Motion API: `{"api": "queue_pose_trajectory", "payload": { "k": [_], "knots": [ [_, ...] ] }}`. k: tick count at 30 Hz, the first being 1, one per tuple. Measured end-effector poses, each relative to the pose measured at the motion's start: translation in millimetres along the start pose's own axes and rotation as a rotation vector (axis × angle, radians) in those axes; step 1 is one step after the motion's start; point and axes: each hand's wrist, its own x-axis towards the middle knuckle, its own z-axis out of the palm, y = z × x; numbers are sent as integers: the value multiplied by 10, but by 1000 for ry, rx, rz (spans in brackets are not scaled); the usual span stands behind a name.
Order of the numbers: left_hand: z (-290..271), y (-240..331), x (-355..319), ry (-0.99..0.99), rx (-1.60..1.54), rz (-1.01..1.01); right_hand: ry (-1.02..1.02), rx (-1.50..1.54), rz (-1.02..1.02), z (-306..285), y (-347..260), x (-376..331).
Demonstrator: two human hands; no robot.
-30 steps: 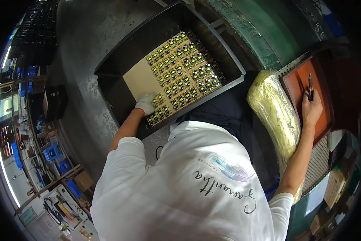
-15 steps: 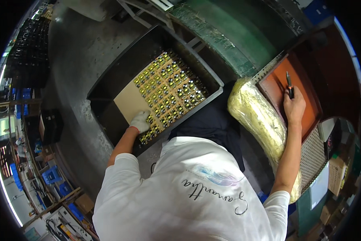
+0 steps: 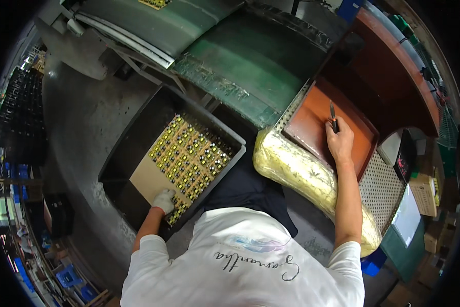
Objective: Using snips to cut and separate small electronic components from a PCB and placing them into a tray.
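My left hand (image 3: 164, 200), in a white glove with a red cuff, is inside a black bin (image 3: 118, 161). Its curled fingers rest at the edge of rows of small circuit boards (image 3: 187, 158) with yellow and black parts; whether it holds one is hidden. The boards lie on a brown cardboard sheet (image 3: 149, 177), bare at its left end. My bare right hand (image 3: 341, 138) grips a slim pointed tool (image 3: 334, 120) with a black and orange handle and a dark tip. It is over an orange-red tray (image 3: 311, 110), the tip pointing away from me.
A yellowish plastic-wrapped padded roll (image 3: 294, 166) lies along the near edge of the tray, under my right forearm. Beyond the bin runs a green conveyor belt (image 3: 250, 56). A perforated metal plate (image 3: 380, 187) and a cardboard box (image 3: 422, 194) are at the right.
The view has swung, so the bin, the tray and both hands appear lower and further left. More of the green conveyor shows. Both hands keep much the same places and the tool stays held.
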Motion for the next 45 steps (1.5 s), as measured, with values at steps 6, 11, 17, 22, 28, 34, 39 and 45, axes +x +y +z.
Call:
{"api": "queue_pose_trajectory", "payload": {
  "k": [6,11,17,22,28,34,39,45],
  "knots": [
    [-238,-53,233,185,-117,-68,-11,705,400,14,327,187],
    [-1079,249,501,649,-294,-48,7,1115,602,-82,280,269],
    [-2843,1134,844,1072,-312,238,-51,1099,624,-137,292,246],
    [-4228,1631,1277,1217,-259,288,-55,1052,647,-129,302,233],
    [-5504,1789,2063,1170,-148,76,-65,1201,665,-178,327,318],
    [-6097,1937,2620,1056,-81,-158,-108,1237,707,-205,239,356],
    [-6368,2246,2928,961,-124,-346,-113,1217,748,-236,185,341],
    [-6596,2662,3243,953,-116,-346,-97,1179,717,-207,177,354]
  ]
}}
